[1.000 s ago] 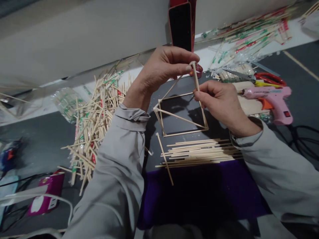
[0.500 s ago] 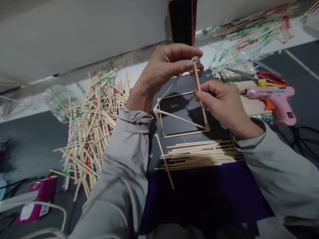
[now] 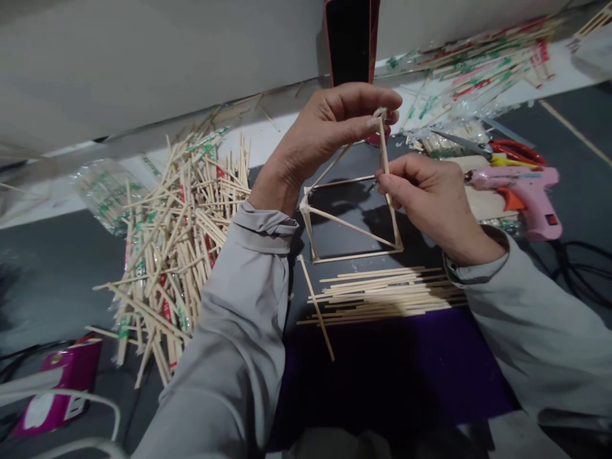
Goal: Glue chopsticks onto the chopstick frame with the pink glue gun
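Note:
A frame of thin wooden sticks [image 3: 354, 256] stands on the dark table, with whitish glue at its joints. My left hand [image 3: 335, 124] grips the frame's raised far corner between thumb and fingers, where a glue blob shows. My right hand [image 3: 425, 191] pinches an upright stick [image 3: 384, 146] of the frame below that corner; its fingertips partly hide the stick. In front of the frame lies a row of loose wooden sticks [image 3: 382, 293]. One single stick [image 3: 318, 312] rests across the row's left end.
A large heap of wooden sticks [image 3: 176, 255] with wrappers spreads at left. To the right lie a pink glue gun [image 3: 521, 185], red-handled scissors [image 3: 516, 150] and a cable [image 3: 574, 268]. A phone [image 3: 349, 41] stands at the back. A magenta box [image 3: 62, 389] with cables sits lower left.
My left hand has shifted slightly right along with the frame's top corner. My right hand keeps its pinch, nearly unmoved. The view has shifted a little.

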`<state>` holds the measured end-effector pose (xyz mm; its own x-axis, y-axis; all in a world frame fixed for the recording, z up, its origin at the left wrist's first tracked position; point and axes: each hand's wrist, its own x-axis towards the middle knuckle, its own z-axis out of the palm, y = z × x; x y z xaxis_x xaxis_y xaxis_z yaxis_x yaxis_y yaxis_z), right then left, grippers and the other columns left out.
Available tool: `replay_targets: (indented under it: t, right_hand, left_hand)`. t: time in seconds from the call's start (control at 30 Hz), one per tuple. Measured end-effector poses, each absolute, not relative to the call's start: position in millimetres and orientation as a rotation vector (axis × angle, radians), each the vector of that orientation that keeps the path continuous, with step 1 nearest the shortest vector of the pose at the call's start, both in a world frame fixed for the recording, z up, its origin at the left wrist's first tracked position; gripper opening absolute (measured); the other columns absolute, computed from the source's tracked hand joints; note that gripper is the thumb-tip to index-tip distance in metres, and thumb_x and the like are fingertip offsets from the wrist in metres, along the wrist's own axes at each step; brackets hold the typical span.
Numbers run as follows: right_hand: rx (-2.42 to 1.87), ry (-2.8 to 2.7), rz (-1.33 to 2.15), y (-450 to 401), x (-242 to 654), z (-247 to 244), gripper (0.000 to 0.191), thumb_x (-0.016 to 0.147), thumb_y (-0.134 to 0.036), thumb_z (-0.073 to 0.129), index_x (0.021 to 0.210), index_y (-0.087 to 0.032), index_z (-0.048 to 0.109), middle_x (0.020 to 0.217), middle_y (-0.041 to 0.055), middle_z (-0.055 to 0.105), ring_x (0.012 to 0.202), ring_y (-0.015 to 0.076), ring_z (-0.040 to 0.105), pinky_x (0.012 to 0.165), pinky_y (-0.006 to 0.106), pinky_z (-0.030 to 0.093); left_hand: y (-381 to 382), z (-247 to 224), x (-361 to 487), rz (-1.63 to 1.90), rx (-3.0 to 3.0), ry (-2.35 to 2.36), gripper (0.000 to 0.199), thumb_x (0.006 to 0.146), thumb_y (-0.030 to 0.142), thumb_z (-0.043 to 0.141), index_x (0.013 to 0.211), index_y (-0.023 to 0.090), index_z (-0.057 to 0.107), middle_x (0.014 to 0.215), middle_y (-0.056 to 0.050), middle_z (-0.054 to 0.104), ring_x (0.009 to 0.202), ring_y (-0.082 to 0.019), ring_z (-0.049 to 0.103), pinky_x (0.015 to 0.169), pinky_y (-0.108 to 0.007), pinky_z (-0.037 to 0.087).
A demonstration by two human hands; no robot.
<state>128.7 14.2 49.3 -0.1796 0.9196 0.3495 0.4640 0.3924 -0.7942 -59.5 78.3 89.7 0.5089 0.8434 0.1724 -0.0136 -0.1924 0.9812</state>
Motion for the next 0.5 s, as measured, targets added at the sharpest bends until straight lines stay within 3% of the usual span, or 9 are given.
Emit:
replay_targets:
  t: [0.5]
  right_hand:
    - [-1.186, -1.811, 0.673, 9.8, 129.1, 49.0, 0.013, 0.090, -0.026, 0.064, 0.079, -0.022, 0.069, 0.065, -0.0018, 0.063, 0.058, 0.0138, 0.053, 0.058, 0.031, 0.037]
  left_hand:
    - [82.2, 83.3, -62.7, 0.903, 1.575, 0.658, 0.030, 0.076, 0.027, 0.072, 0.105, 0.026, 0.075, 0.113, -0.003, 0.075, 0.132, -0.031, 0.056, 0.110, -0.044, 0.044]
